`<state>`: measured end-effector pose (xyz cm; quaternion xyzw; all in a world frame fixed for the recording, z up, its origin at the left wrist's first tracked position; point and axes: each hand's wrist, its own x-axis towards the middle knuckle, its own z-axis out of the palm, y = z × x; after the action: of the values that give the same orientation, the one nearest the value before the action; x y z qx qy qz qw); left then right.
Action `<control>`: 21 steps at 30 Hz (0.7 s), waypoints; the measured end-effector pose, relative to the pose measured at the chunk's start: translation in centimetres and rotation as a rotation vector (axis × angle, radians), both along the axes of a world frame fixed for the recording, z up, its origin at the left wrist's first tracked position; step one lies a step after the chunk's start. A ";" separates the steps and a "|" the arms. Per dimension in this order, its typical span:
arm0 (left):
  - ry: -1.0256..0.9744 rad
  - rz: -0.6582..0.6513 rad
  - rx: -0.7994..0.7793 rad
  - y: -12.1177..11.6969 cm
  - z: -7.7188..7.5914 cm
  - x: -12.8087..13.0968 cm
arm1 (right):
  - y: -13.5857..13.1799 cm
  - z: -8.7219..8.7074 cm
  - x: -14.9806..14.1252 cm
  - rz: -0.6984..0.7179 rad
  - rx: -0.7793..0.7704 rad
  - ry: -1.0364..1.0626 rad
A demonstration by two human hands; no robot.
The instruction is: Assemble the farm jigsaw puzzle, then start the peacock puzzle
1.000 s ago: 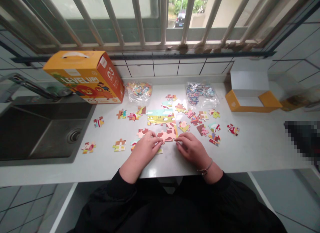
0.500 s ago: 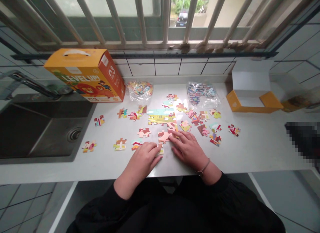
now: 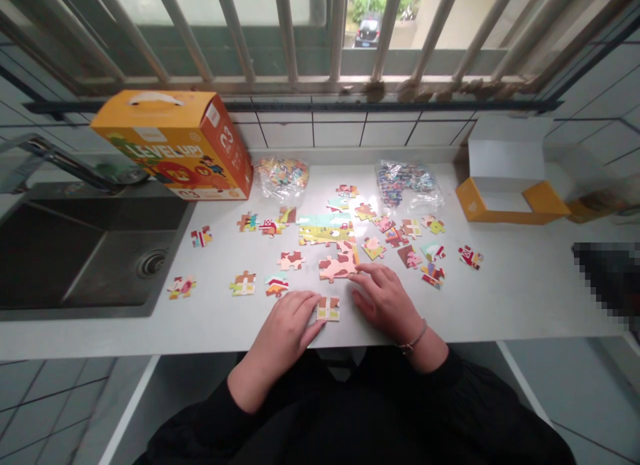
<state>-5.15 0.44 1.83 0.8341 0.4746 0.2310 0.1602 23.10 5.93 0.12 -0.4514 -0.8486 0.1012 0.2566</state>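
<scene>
My left hand (image 3: 290,322) pinches the left side of a brown, white and green puzzle piece (image 3: 329,309) flat on the counter, between fingertips and thumb. My right hand (image 3: 385,298) has its fingers apart and holds nothing; its fingertips rest by the right end of joined pink-and-brown puzzle pieces (image 3: 335,267). These pieces lie just under a joined puzzle section (image 3: 325,232) with a sky and a yellow-green field. Left of them lies a loose pink-and-brown puzzle piece (image 3: 291,260). Close to my left knuckles is a red-and-white puzzle piece (image 3: 277,285).
Other loose pieces lie to both sides, such as a barn piece (image 3: 471,257). Behind are two clear bags of pieces, one left (image 3: 283,175), one right (image 3: 407,182). An orange box (image 3: 173,148) stands beside the sink (image 3: 125,252); an open carton (image 3: 510,202) sits at right.
My right hand has drawn slightly right and down, uncovering the joined cow-patterned pieces. My left hand has shifted a little toward me, and the brown-and-white piece beside it now shows fully.
</scene>
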 end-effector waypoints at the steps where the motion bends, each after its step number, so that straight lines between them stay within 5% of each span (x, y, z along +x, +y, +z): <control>1: 0.006 -0.003 -0.011 0.1 0.0 0.0 | -0.3 0.1 -0.1 0.005 -0.007 -0.002; 10: -0.016 -0.015 -0.064 0.6 -0.2 0.9 | -3.1 0.8 0.0 0.078 -0.120 0.000; 21: -0.116 -0.040 -0.131 2.0 -0.8 2.5 | -2.9 0.0 0.6 0.042 -0.156 0.092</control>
<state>-2.63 2.42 1.03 0.8164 0.4619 0.2440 0.2461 23.68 3.06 0.11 -0.4471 -0.8346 0.1932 0.2573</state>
